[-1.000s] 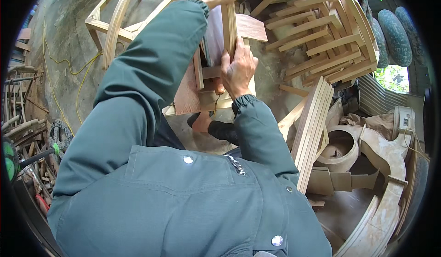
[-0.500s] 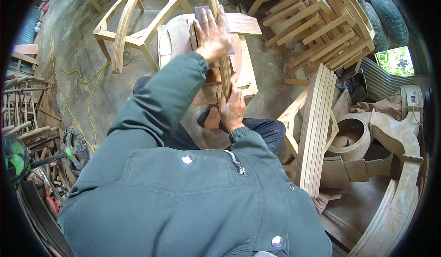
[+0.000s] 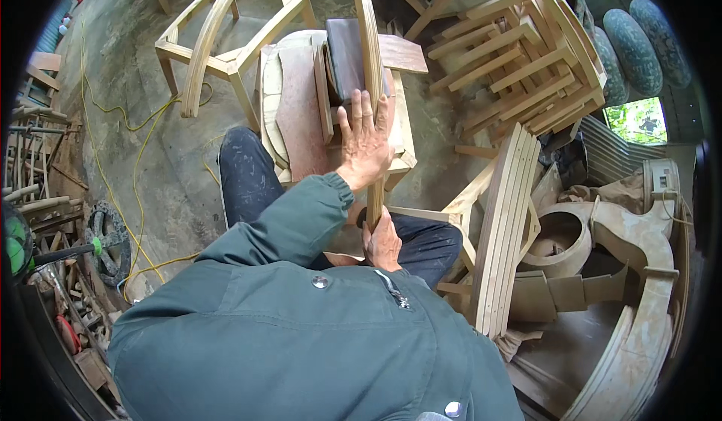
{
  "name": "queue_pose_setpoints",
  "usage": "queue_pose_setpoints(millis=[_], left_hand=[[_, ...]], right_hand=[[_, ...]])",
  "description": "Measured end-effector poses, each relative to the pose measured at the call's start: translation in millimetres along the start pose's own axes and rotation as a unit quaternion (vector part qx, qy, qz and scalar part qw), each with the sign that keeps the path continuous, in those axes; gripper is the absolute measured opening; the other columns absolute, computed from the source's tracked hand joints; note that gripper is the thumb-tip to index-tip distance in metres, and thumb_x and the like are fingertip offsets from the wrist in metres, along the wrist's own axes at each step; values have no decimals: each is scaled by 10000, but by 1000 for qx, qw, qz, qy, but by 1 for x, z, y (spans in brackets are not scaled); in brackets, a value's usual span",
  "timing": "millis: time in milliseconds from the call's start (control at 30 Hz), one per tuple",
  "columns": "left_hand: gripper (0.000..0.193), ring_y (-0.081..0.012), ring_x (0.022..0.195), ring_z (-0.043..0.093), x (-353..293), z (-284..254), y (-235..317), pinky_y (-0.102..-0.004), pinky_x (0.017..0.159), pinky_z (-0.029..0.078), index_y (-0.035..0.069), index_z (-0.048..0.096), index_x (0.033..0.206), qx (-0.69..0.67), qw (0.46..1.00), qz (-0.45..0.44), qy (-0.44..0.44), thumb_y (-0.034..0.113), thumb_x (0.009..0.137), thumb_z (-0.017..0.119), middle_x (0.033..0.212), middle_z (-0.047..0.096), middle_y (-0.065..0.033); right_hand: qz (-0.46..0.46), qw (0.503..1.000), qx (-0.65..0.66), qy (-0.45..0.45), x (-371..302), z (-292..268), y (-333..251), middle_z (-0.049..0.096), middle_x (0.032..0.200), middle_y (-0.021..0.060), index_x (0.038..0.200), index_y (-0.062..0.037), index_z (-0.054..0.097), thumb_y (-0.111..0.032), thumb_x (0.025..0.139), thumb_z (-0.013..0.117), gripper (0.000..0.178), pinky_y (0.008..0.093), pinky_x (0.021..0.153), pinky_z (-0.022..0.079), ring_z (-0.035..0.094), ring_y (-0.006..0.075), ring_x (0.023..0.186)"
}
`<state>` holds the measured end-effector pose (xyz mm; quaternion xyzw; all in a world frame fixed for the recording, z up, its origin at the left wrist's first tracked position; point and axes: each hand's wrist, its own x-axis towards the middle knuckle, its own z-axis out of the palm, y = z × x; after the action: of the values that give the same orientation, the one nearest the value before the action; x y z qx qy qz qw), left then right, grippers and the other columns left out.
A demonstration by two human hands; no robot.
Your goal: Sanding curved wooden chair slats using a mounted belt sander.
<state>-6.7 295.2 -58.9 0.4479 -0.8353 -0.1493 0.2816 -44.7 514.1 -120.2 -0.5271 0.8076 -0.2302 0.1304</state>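
Note:
A long curved wooden bar (image 3: 368,41) runs from the far edge toward my body, across a low wooden stand. My left hand (image 3: 367,144) lies on it with fingers stretched out and slightly spread, pressing from above. At the near end of the bar, my right hand (image 3: 383,242) is closed around the wood close to my lap, its fingers partly hidden. Left of the bar is a flat dark grey surface (image 3: 345,56), set along a wooden board on the stand. The stand's top carries a reddish-brown panel (image 3: 302,109).
A wooden chair frame (image 3: 235,63) stands at the far left. Slatted frames (image 3: 526,60) are stacked at the right, above a bundle of long wooden bars (image 3: 505,229). A dusty machine housing (image 3: 632,229) sits far right. A yellow cord (image 3: 138,188) crosses the floor.
The curved bar has slid toward my body along with my right hand. My left hand has moved back nearer too, uncovering the dark grey surface.

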Motion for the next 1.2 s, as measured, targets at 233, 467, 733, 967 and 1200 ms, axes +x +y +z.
queue_pose_setpoints(millis=[233,467,733,967,1200], left_hand=[[930,-511,1582,-44,156,-17,-58,-724,1216,-31,-24,93,1650,-4,999,-41,13,302,920,569,1677,96,-364],[983,-517,1582,-36,310,-31,-131,-687,1240,-8,-20,83,1652,7,992,-126,-19,347,883,572,1685,89,-363],[1006,-538,1571,-31,355,-25,-167,-706,1232,40,-22,80,1646,-1,995,-99,-19,387,890,602,1687,99,-349],[868,-488,1590,-50,252,-17,-108,-672,1243,-50,-26,155,1639,-4,991,-126,-54,347,954,536,1686,107,-353],[882,-517,1582,-17,98,-2,-28,-687,1233,-43,-45,167,1636,33,999,-39,16,238,895,552,1651,140,-396]], right_hand=[[-117,984,-4,134,144,-17,-46,598,1071,207,1427,-21,512,-179,925,694,557,515,821,500,616,420,994],[-205,955,-75,199,290,-29,-106,625,1108,172,1410,-31,563,-288,934,680,554,440,871,427,598,336,1011],[-176,965,-73,179,329,-32,-134,623,1145,211,1348,-7,586,-286,947,651,493,488,893,447,604,383,1074],[-141,978,-66,140,234,-33,-90,594,1149,190,1418,-7,538,-246,899,703,594,494,952,438,575,364,1102],[18,997,77,11,78,-33,-40,575,1247,295,1481,-75,376,-217,993,637,571,592,814,529,622,538,1044]])
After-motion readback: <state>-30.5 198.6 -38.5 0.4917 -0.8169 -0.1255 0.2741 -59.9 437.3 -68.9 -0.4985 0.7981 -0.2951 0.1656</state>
